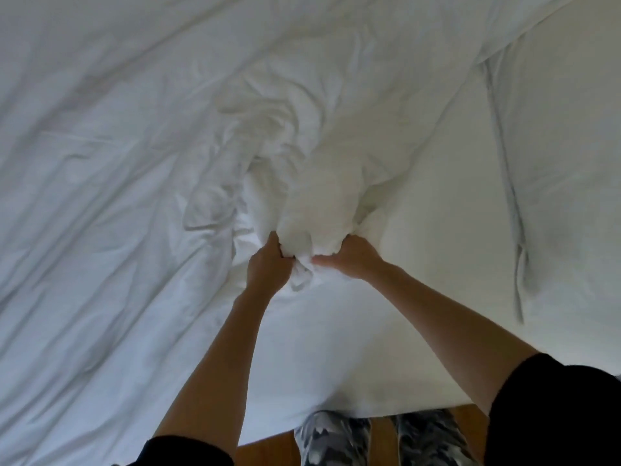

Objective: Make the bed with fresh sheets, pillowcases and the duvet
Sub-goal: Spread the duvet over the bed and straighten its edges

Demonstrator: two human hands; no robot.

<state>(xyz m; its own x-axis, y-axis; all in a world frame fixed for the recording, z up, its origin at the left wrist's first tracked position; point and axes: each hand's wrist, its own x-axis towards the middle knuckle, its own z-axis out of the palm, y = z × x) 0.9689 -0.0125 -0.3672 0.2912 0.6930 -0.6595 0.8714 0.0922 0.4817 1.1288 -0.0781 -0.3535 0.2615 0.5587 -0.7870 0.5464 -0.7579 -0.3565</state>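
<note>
Near the bed's front edge, the left hand and right hand, close together, each grip a bunched wad of the duvet, which looks soft, light and best held by its corners.

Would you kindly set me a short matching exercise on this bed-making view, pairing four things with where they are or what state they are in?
Column one:
1. left hand
2. bunched white fabric
3. pillow
4. wooden floor

Column two:
A. lies flat on the right side of the bed
B. shows at the bottom edge, between the patterned trouser legs
C. grips the bunch from its left side, next to the right hand
D. crumpled in the middle of the bed, held by both hands

Pairs: 1-C, 2-D, 3-A, 4-B.
</note>
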